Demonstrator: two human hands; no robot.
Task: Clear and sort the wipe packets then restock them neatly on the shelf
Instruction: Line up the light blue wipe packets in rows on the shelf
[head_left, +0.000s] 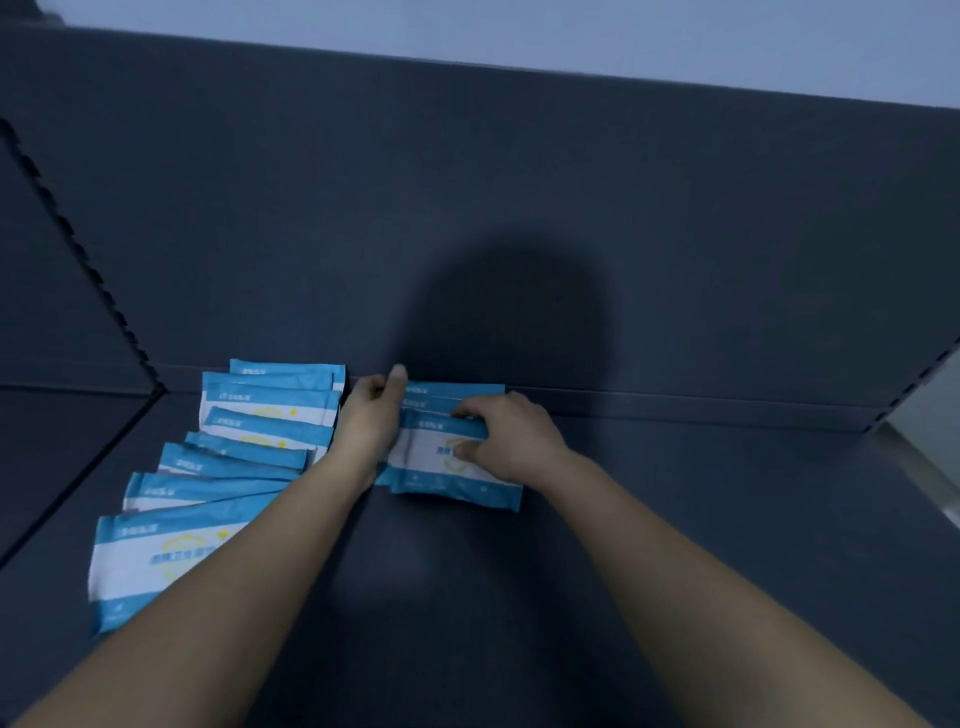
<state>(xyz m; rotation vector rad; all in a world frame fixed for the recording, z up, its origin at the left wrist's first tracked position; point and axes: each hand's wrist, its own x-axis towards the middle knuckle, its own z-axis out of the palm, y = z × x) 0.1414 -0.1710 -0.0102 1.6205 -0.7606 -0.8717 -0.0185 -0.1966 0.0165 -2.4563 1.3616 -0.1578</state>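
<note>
Right hand (511, 439) pinches the top packet (426, 470) of a small stack (460, 389); left hand (371, 410), thumb raised, rests against the stack's left end, its grip unclear.

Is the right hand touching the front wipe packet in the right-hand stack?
Touching. The head view shows the right hand pinching the front wipe packet between thumb and fingers.

Shop — dark display shelf (675, 519), stocked wipe packets (218, 467)
</note>
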